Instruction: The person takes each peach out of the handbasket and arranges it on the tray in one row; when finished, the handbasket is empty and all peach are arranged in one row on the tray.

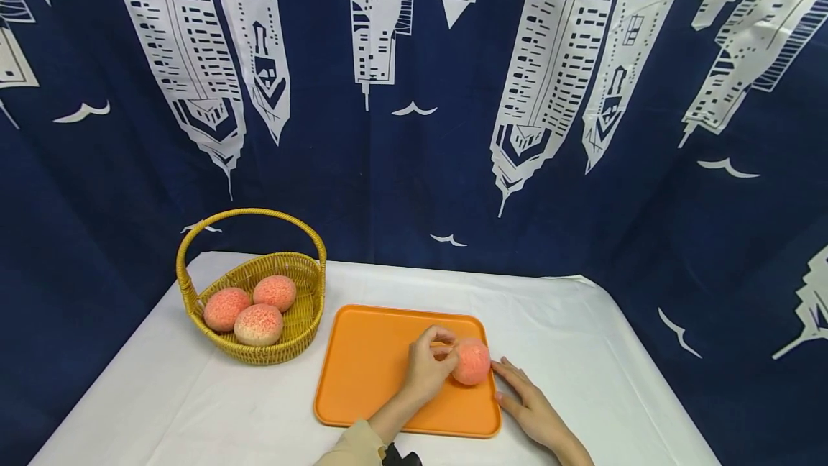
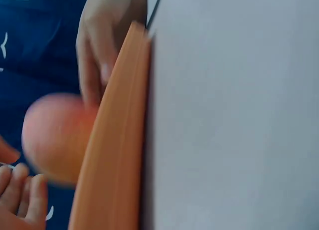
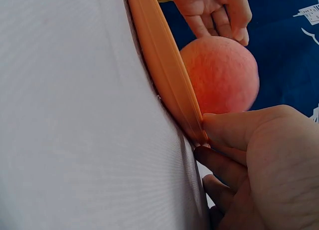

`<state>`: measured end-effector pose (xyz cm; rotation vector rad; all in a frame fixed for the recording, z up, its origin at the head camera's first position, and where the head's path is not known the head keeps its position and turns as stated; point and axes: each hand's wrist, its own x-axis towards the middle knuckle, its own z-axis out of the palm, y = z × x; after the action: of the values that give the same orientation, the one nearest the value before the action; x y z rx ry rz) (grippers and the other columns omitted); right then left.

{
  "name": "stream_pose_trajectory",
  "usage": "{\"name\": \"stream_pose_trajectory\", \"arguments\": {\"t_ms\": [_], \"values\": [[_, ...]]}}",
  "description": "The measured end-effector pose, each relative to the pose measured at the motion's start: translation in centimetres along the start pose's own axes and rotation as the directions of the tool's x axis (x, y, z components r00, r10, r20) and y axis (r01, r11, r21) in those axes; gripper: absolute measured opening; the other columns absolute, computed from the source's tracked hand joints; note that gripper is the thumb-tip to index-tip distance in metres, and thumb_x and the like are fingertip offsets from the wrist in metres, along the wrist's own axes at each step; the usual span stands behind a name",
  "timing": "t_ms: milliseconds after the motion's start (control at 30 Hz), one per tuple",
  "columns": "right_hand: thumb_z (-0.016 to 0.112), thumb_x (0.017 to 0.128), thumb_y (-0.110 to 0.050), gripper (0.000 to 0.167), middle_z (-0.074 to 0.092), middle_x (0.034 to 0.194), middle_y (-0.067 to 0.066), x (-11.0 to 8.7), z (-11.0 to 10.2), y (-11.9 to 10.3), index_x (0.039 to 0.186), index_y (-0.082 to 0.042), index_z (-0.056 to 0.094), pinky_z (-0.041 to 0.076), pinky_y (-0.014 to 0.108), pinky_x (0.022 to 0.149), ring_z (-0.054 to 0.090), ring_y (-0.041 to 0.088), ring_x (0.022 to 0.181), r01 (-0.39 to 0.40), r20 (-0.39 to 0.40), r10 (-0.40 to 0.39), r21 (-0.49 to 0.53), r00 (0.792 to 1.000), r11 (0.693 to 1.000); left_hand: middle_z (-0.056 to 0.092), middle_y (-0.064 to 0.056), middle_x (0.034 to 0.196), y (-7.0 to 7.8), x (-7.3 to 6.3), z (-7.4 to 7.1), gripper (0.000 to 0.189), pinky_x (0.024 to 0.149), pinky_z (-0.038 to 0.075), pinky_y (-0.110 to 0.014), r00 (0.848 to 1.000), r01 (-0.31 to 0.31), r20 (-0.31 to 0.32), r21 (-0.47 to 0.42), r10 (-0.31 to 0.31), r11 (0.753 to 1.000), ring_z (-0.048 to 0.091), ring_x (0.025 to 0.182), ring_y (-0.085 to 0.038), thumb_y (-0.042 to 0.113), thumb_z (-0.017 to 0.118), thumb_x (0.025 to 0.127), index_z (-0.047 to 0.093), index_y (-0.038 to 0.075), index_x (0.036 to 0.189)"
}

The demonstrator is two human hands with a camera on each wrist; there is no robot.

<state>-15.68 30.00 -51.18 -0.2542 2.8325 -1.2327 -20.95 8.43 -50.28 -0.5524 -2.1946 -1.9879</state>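
On the right part of the orange tray [image 1: 362, 362] sits a pink peach [image 1: 471, 362], round and smooth. My left hand [image 1: 427, 367] is over the tray at the peach's left side, fingers bent and the thumb tip overlapping the peach in the head view. In the left wrist view its fingertips [image 2: 20, 172] are bent close to the thumb, apart from the peach; I cannot tell whether they pinch something thin. My right hand [image 1: 532, 408] lies beside the tray's right edge, its extended fingertips and thumb [image 3: 219, 125] touching the rim.
A yellow wicker basket [image 1: 310, 279] with a tall handle stands at the left of the white table [image 1: 194, 408], holding three speckled pink peaches [image 1: 259, 325]. A dark blue curtain [image 1: 414, 185] with white building prints hangs behind the table.
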Motion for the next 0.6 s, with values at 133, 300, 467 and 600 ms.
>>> {"name": "stream_pose_trajectory", "arguments": {"t_ms": [133, 300, 467, 600], "values": [[0.061, 0.095, -0.025, 0.053, 0.035, 0.154, 0.023, -0.12, 0.03, -0.13, 0.143, -0.008, 0.049, 0.015, 0.064, 0.114, 0.024, 0.047, 0.144, 0.017, -0.017, -0.018, -0.009, 1.0, 1.0, 0.064, -0.01, 0.104, -0.14, 0.01, 0.06, 0.026, 0.073, 0.055, -0.019, 0.999, 0.0, 0.053, 0.01, 0.0, 1.0, 0.068, 0.083, -0.013, 0.001, 0.069, 0.082, 0.065, 0.002, 0.108], [0.061, 0.095, -0.026, 0.053, 0.036, 0.153, 0.022, -0.15, 0.03, -0.15, 0.143, -0.008, 0.049, 0.016, 0.063, 0.115, 0.025, 0.046, 0.144, 0.026, -0.021, -0.027, -0.01, 0.999, 1.0, 0.065, -0.011, 0.103, -0.18, 0.04, 0.17, 0.026, 0.074, 0.056, -0.019, 0.998, -0.011, 0.062, 0.017, 0.01, 1.0, 0.069, 0.084, -0.015, 0.002, 0.071, 0.082, 0.066, 0.001, 0.107], [0.062, 0.094, -0.025, 0.052, 0.036, 0.153, 0.023, -0.12, -0.03, -0.15, 0.142, -0.008, 0.05, 0.016, 0.065, 0.114, 0.024, 0.049, 0.143, 0.024, -0.025, -0.024, -0.001, 0.999, 1.0, 0.067, -0.013, 0.103, -0.19, 0.09, 0.11, 0.026, 0.074, 0.055, -0.018, 0.997, 0.0, 0.075, -0.012, 0.001, 1.0, 0.069, 0.082, -0.017, 0.001, 0.07, 0.081, 0.066, -0.003, 0.107], [0.061, 0.095, -0.026, 0.053, 0.035, 0.154, 0.023, -0.15, -0.05, -0.15, 0.143, -0.008, 0.049, 0.016, 0.066, 0.114, 0.023, 0.049, 0.144, 0.016, -0.021, -0.016, 0.001, 1.0, 1.0, 0.068, -0.014, 0.104, -0.19, 0.03, 0.11, 0.025, 0.073, 0.055, -0.016, 0.996, 0.019, 0.086, -0.025, -0.017, 1.0, 0.069, 0.084, -0.015, -0.001, 0.07, 0.081, 0.068, -0.002, 0.106]]}}
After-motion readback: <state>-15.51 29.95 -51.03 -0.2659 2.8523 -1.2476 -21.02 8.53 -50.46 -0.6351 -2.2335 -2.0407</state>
